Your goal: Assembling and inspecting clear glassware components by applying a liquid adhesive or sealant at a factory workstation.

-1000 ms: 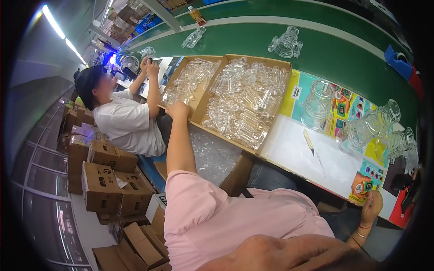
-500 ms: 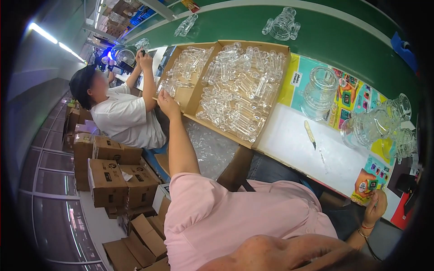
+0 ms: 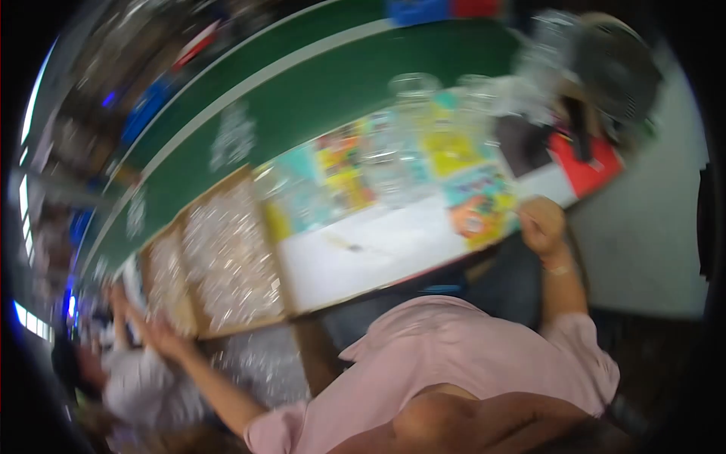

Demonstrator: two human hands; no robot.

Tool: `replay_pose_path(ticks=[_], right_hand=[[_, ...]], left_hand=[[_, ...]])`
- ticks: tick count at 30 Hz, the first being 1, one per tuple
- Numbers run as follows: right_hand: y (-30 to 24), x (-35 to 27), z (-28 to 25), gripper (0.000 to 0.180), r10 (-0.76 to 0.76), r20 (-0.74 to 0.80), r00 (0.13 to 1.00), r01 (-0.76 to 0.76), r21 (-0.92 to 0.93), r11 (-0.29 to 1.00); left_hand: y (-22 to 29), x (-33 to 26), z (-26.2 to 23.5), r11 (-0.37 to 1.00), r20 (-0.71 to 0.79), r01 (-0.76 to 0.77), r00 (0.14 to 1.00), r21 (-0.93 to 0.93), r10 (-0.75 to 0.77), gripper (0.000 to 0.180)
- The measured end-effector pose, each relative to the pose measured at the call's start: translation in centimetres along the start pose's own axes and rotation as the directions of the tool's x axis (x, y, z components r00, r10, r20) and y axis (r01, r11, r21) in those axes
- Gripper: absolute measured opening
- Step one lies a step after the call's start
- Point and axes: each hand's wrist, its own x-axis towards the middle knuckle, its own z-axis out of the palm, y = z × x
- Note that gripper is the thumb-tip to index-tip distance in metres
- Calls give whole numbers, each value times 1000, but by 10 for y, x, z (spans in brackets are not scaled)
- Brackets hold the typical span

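At the left end of a shallow cardboard box, my left hand is beside the small compartment, its fingers smeared by motion. Many clear glass tube-like pieces fill the box's larger compartment, and more lie in the small one. My right hand is at the table's front edge, by the right end of a colourful printed sheet. Its fingers look curled closed; what they hold, if anything, cannot be made out. Clear glass vessels stand on the printed sheets. A slim pen-like tool lies on the white surface.
Clear glass pieces sit on the green bench top behind the box. A red item and a dark round object are at the right. A co-worker in white is at the far left. Clear plastic wrapping is below the box.
The view has swung to the right and blurred, so the box now appears farther left and lower. My left hand stays near the box's left end, my right hand near the table edge.
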Motion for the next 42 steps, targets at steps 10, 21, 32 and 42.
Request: replay_pose_path(ticks=[10,21,32,42], right_hand=[[54,5,-23,34,614,-369,698,-400,510,761],[149,16,-15,78,491,461,739,-658,651,379],[81,1,-7,57,659,255,707,-639,631,441],[-64,2,-21,57,282,650,706,-605,760,-236]], left_hand=[[114,-45,59,628,416,480,872,-613,-260,35],[208,-167,137,243,825,830,544,-503,-151,39],[258,-163,173,325,811,804,565,-498,-155,32],[265,-163,177,276,837,810,546,-518,-30,32]])
